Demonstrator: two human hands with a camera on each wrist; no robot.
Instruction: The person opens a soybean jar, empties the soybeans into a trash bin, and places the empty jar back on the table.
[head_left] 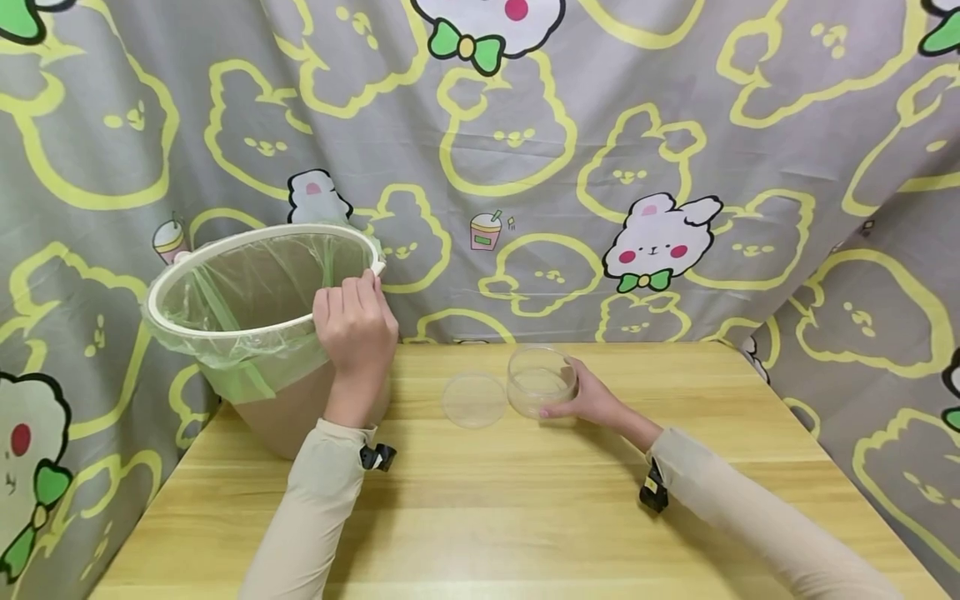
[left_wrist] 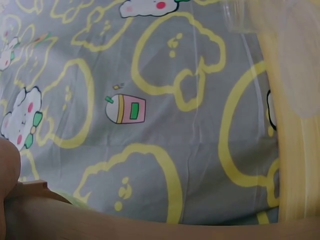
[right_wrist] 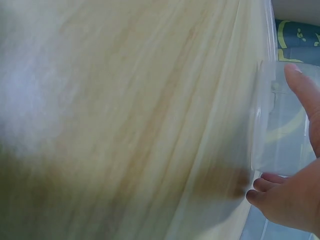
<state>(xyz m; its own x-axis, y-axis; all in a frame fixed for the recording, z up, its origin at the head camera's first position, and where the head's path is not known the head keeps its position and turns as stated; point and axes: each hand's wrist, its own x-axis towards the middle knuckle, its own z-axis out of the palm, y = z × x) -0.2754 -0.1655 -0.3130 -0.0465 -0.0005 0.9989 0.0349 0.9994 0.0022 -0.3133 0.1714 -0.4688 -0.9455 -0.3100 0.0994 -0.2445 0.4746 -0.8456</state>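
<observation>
My left hand [head_left: 356, 329] grips the right side of the white rim [head_left: 225, 334] of a trash bin [head_left: 273, 412], fingers curled over it. A thin green bag [head_left: 232, 358] lines the bin and folds out under the rim. To the right, a clear round container [head_left: 542, 379] stands upright on the table, with no contents visible. My right hand [head_left: 592, 398] holds it from the right, thumb toward the front; in the right wrist view the thumb and fingers lie around its clear wall [right_wrist: 282, 125]. Just left of the container lies a clear round lid [head_left: 474, 402], flat on the wood.
The light wooden table [head_left: 510, 517] runs up to a grey curtain [head_left: 420, 150] with yellow outlines and white rabbits, which hangs behind it and along both sides. The bin occupies the table's back left corner.
</observation>
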